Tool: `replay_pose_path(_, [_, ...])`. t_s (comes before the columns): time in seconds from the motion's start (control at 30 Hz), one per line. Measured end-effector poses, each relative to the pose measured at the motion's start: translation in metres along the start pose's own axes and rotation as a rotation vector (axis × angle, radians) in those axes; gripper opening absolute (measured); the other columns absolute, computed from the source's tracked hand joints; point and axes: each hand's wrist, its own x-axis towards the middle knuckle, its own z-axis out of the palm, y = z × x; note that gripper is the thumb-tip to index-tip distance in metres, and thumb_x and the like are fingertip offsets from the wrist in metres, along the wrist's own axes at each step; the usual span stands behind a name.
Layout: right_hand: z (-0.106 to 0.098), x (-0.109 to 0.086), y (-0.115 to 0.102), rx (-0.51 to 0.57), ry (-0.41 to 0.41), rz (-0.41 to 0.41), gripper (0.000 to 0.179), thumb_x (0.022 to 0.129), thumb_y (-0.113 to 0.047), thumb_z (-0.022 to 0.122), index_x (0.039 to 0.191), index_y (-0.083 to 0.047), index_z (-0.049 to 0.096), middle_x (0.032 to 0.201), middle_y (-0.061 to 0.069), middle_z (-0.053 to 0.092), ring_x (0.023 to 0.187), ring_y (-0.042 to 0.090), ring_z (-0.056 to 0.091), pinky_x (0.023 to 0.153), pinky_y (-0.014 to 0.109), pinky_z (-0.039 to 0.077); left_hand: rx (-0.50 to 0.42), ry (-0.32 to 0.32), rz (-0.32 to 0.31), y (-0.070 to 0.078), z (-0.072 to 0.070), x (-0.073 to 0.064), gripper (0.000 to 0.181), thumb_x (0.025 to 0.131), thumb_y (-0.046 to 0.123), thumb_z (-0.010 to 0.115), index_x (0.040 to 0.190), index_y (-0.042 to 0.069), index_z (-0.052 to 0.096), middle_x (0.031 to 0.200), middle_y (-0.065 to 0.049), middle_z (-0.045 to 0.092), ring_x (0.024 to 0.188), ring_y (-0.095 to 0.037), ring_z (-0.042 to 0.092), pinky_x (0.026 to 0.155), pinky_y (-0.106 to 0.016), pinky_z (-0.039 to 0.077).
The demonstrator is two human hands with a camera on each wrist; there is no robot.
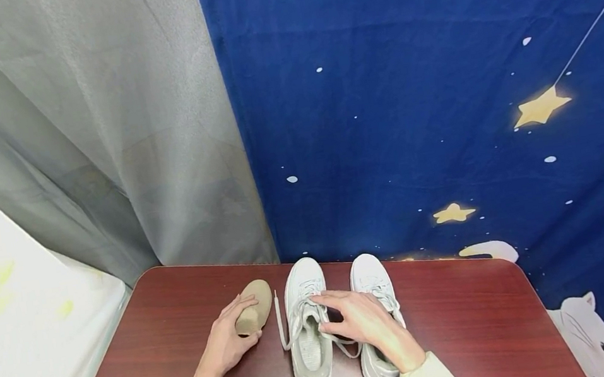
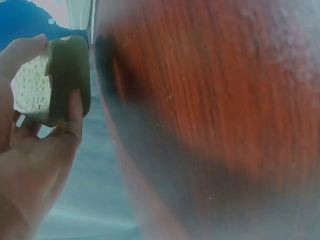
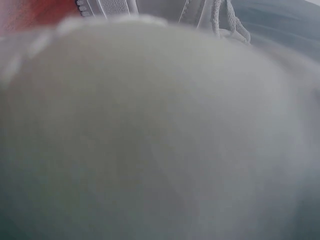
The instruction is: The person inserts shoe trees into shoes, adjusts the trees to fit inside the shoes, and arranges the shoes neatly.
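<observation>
My left hand (image 1: 224,340) holds a beige moulded shoe insert (image 1: 259,295), its thumb at the blunt end and its fingers over the top. The left wrist view shows the hollow, rough end of that insert (image 2: 32,87). Beside it a white sneaker (image 1: 314,375) stands upright, toe away from me, laces loosened. My right hand (image 1: 366,317) grips this sneaker at the opening, index finger by the tongue and thumb at the collar. A second white sneaker (image 1: 368,269) stands to the right, partly hidden beneath my right hand and forearm. Pale sleeve blocks most of the right wrist view.
A loose white lace (image 1: 280,325) trails on the table left of the nearer sneaker; another loop lies between the shoes. The reddish-brown table (image 1: 470,332) has rounded far corners. Behind it hang a grey curtain (image 1: 181,185) and a blue star-patterned cloth (image 1: 387,139).
</observation>
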Motion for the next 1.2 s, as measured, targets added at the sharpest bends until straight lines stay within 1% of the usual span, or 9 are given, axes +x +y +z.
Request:
replay_pose_path(0.13, [0.0,0.001,0.0,-0.006,0.001,0.002,0.054,0.078,-0.056,0.059,0.129,-0.039,0.049,0.126,-0.009,0.054,0.111,0.007,0.052,0.075,0.038,0.05,-0.018,0.019,0.001,0.003,0.0,0.0,0.066,0.06,0.018,0.082,0.121,0.019,0.057,0.127,0.002,0.053,0.124,-0.033,0.038,0.095,-0.044,0.034])
replay_pose_path(0.3, [0.001,0.001,0.0,-0.001,0.005,0.005,0.054,0.078,-0.055,0.06,0.129,-0.039,0.049,0.125,-0.008,0.055,0.111,0.007,0.052,0.077,0.038,0.05,-0.035,0.046,0.007,0.008,0.003,-0.002,0.067,0.059,0.021,0.084,0.121,0.018,0.058,0.124,0.002,0.055,0.122,-0.033,0.04,0.096,-0.042,0.033])
replay_pose_path(0.53, [0.001,0.0,-0.001,0.004,0.001,0.017,0.054,0.078,-0.055,0.06,0.129,-0.04,0.048,0.126,-0.009,0.054,0.111,0.007,0.052,0.077,0.038,0.049,-0.082,0.073,-0.035,0.01,0.007,-0.005,0.068,0.055,0.022,0.086,0.118,0.02,0.061,0.122,0.006,0.057,0.122,-0.031,0.041,0.097,-0.039,0.032])
replay_pose_path(0.77, [0.001,0.002,-0.001,0.004,0.008,0.019,0.054,0.078,-0.056,0.06,0.129,-0.04,0.049,0.126,-0.009,0.055,0.111,0.008,0.052,0.077,0.038,0.05,-0.07,0.103,-0.044,0.012,0.006,-0.004,0.067,0.055,0.029,0.086,0.117,0.022,0.062,0.12,0.007,0.058,0.121,-0.03,0.043,0.096,-0.039,0.033])
replay_pose_path(0.9, [0.001,0.002,0.0,0.001,0.01,0.02,0.054,0.078,-0.056,0.06,0.129,-0.041,0.049,0.125,-0.009,0.055,0.111,0.007,0.052,0.077,0.038,0.05,-0.059,0.099,-0.051,0.015,0.004,-0.005,0.067,0.056,0.032,0.085,0.118,0.023,0.061,0.12,0.006,0.058,0.12,-0.03,0.044,0.095,-0.041,0.034])
replay_pose_path(1.07, [0.002,0.0,-0.002,-0.005,0.001,0.022,0.054,0.078,-0.057,0.059,0.129,-0.041,0.049,0.125,-0.009,0.055,0.11,0.008,0.053,0.075,0.039,0.05,-0.065,0.09,-0.092,0.019,0.004,-0.012,0.067,0.055,0.034,0.085,0.117,0.026,0.062,0.119,0.008,0.058,0.12,-0.027,0.045,0.094,-0.04,0.034])
replay_pose_path(1.2, [0.002,-0.001,-0.001,-0.01,0.005,0.027,0.054,0.078,-0.058,0.058,0.128,-0.041,0.049,0.125,-0.009,0.054,0.109,0.009,0.054,0.075,0.038,0.05,-0.055,0.114,-0.114,0.024,0.003,-0.013,0.066,0.053,0.036,0.085,0.115,0.028,0.063,0.117,0.009,0.059,0.119,-0.025,0.046,0.094,-0.04,0.035])
